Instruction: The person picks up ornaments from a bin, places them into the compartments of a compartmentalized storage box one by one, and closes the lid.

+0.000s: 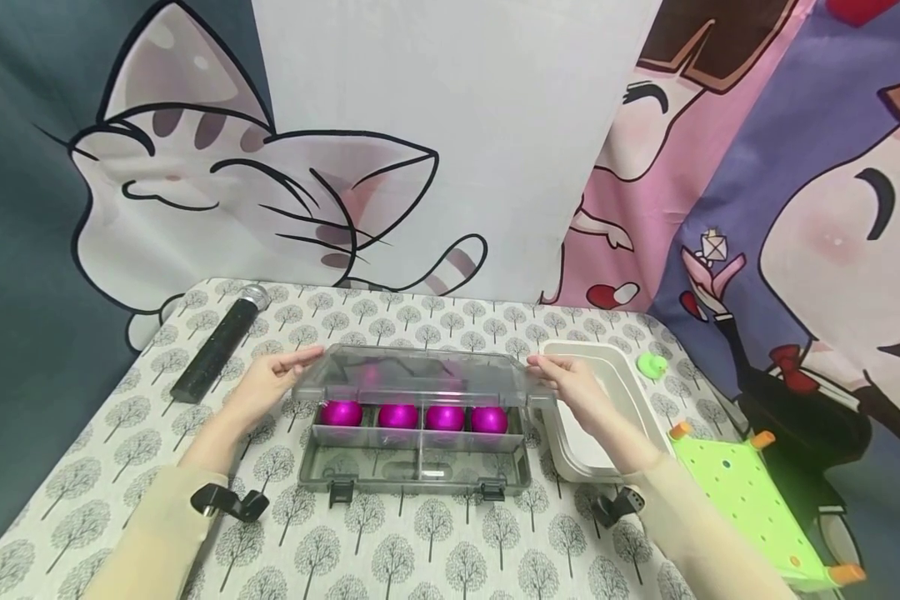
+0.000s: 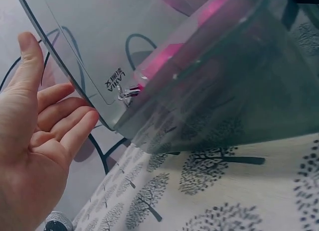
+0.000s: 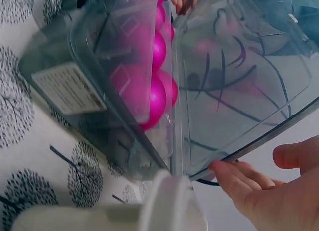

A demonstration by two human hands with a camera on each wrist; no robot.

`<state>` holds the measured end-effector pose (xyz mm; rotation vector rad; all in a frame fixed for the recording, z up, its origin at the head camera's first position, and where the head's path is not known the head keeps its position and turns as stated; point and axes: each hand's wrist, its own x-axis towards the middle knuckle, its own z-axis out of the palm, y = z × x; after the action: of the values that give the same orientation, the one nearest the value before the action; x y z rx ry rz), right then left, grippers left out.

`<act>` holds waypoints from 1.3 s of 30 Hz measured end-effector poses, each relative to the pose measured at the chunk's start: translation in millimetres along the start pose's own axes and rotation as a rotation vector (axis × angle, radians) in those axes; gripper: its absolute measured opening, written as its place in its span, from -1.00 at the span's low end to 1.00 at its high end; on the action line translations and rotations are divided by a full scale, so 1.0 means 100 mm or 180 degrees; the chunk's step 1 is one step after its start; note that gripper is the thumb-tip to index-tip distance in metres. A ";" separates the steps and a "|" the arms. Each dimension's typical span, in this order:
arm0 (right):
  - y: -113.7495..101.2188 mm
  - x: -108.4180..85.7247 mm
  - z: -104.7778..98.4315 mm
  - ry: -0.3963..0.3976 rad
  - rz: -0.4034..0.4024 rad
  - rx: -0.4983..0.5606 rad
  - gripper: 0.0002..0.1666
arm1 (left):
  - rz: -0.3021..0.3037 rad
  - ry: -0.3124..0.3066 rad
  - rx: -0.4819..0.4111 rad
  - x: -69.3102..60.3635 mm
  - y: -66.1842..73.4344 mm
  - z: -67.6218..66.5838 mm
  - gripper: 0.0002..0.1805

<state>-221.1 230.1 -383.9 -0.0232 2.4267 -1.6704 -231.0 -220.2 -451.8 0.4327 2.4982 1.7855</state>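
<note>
A clear grey plastic storage box (image 1: 360,462) lies on the table with its hinged lid (image 1: 420,371) raised. Several shiny magenta balls (image 1: 398,416) sit in a row in its back compartments; the front compartments hold none. My left hand (image 1: 262,383) is at the lid's left side, and the left wrist view shows its fingertips (image 2: 89,114) against the lid edge, thumb held away. On the other side, my right hand (image 1: 579,396) has its fingers extended, touching the lid's edge near the hinge in the right wrist view. Two latches (image 1: 341,492) hang along the front.
Right of the box stands a white plastic tub (image 1: 630,375), partly under my right forearm. Beyond it are a small green toy duck (image 1: 652,365) and a green pegged board with orange legs (image 1: 750,500). A black microphone (image 1: 221,346) lies at the back left.
</note>
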 end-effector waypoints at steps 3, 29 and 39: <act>0.00 -0.03 0.04 -0.0007 0.0089 0.0006 -0.43 | 0.0153 -0.0005 -0.0220 -0.02 -0.06 0.03 -0.52; 0.09 -0.33 0.38 0.0076 0.0443 0.0531 -0.24 | 0.0449 -0.0191 -0.0703 -0.18 -0.26 0.12 -0.51; 0.16 -0.40 0.43 0.0220 0.0315 -0.0312 -0.21 | 0.0146 -0.0004 -0.0234 -0.21 -0.27 0.15 -0.52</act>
<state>-173.1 200.7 -407.5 0.1407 2.5140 -1.5339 -213.5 -219.1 -484.4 0.4908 2.4320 1.8856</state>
